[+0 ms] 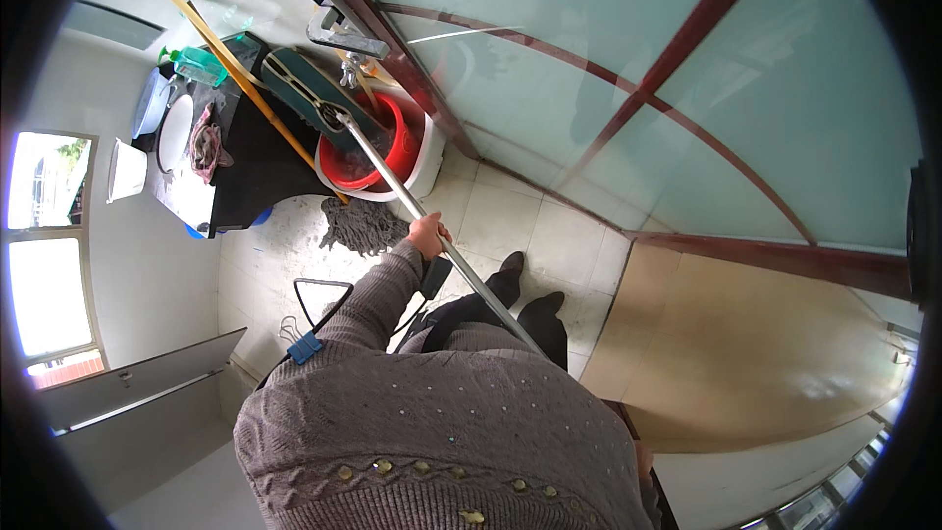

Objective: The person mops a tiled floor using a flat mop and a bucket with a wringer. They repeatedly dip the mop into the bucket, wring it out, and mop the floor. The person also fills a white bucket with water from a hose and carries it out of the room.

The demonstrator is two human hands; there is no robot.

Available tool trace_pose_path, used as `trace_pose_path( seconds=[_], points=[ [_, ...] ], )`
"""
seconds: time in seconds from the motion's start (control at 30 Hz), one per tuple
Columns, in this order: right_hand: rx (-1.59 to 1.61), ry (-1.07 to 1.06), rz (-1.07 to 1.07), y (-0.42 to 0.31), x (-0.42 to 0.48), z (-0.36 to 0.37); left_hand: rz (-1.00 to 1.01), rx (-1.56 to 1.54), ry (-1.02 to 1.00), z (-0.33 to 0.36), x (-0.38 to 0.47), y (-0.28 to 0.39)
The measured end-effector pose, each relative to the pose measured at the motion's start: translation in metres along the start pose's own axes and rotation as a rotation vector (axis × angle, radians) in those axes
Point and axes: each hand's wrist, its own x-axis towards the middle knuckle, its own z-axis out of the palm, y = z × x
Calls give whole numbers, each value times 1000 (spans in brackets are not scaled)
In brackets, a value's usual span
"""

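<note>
My left hand (427, 235) is closed around the metal pole (397, 188) of a flat mop, which slants across in front of my body. At its far end the dark green flat mop head (283, 73) is tilted, with its lower end inside a red bucket (403, 136) that holds dark water. That bucket sits in a white basin (434, 154) below a metal tap (352, 68). Only a bit of my right hand (644, 461) shows at my right side, beside a dark red edge; my body hides the rest.
A grey string mop (362, 224) with a wooden handle (268, 114) lies against the basin. On a black-sided stand (265, 162) are a green bottle (199, 66), bowls and a cloth (206, 143). Frosted glass panels (515, 73) in dark red frames rise opposite; tiled floor (500, 206) lies below.
</note>
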Motion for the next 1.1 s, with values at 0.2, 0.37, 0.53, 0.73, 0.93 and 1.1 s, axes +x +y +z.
trace_pose_path(
  seconds=[0.2,0.37,0.53,0.73,0.93,1.1],
  points=[
    [-37,-103,-110,14,30,32,127,126,-66,-2,-45,36],
    [44,-154,-124,12,30,28,63,-33,-10,1,-43,37],
    [168,-148,39,-5,9,0,45,58,18,1,3,12],
    [-270,-245,87,-32,-20,-36,127,-55,151,1,59,-15],
    [-166,-80,101,-27,-30,-52,-35,9,50,3,49,-6],
    [-202,-134,58,25,-9,31,-94,-44,-43,-7,17,-15]
  ],
)
